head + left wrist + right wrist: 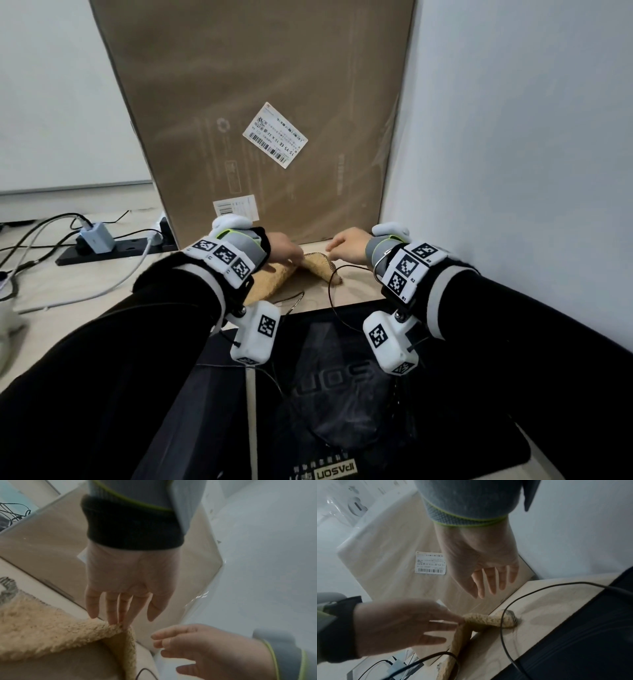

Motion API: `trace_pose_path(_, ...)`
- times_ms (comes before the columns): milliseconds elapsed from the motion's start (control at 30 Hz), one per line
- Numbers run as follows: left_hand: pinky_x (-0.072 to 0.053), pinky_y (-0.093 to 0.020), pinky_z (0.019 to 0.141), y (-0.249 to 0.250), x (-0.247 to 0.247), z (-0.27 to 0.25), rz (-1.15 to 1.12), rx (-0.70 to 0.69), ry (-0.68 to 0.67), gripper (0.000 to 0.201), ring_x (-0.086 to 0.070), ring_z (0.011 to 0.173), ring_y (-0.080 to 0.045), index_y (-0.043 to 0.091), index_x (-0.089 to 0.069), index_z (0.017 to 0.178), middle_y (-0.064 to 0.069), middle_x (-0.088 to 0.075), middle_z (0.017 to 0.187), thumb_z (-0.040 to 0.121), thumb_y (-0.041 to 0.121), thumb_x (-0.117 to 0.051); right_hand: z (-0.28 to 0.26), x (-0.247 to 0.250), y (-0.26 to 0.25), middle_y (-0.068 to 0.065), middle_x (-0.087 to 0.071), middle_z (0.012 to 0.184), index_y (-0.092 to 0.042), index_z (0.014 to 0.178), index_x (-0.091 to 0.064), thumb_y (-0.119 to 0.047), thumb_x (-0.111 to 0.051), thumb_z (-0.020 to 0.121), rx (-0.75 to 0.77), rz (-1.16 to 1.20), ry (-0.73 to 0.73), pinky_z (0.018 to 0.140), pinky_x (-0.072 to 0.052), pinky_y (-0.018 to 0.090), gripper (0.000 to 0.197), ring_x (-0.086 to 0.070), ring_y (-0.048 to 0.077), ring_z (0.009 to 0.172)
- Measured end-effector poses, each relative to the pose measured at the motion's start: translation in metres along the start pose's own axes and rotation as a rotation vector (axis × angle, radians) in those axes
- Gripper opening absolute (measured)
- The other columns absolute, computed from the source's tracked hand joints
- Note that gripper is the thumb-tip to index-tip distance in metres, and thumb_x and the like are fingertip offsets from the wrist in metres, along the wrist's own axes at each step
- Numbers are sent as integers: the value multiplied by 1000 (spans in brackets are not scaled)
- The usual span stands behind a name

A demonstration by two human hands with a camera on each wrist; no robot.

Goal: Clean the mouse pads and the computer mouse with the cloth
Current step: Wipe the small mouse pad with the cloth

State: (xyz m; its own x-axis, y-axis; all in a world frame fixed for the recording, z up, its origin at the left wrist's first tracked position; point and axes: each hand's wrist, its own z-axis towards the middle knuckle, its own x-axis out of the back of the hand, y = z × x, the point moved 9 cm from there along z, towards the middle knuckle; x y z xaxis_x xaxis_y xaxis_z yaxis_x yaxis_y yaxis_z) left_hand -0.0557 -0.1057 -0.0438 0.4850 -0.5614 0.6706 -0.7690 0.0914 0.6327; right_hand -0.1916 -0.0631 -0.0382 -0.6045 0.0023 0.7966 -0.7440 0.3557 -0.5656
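A beige fleecy cloth [270, 279] lies on the desk at the foot of a cardboard box. My left hand [289, 255] holds its raised fold between straight fingertips [112, 618], the thumb apart. In the left wrist view the cloth [51, 635] peaks at those fingertips. My right hand [344, 246] hovers just right of the cloth with relaxed fingers [491, 585] and touches nothing. Nearer me lies a black mouse pad [298, 329] with white lettering, and a second black pad [219, 377] to its left. I cannot make out the mouse; a thin black cable [330, 291] loops beside the cloth.
A tall cardboard box [257, 102] stands upright right behind the cloth. A white wall [513, 137] closes the right side. On the wooden desk [68, 284] at the left lie a black power strip with a charger [96, 240] and several cables.
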Motion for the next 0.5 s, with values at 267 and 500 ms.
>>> trace_pose_path(267,-41,-25,71,53,41,-63,-530,-227,12,18,-57,79,-9,20,-57,75,5,-62,85,91,16,-50,-40,12,-29,6,-64,118,-13,123,-56,-24,-73,77,221,305,33,94,-45,28,50,-60,20,107)
trace_pose_path(500,-47,-34,94,82,34,-129,-795,-394,-85,12,-60,87,-15,11,-57,85,-2,-64,94,92,14,-48,-98,45,-38,5,-67,95,-17,101,-67,-19,-59,86,296,564,217,88,-50,36,17,-62,23,92)
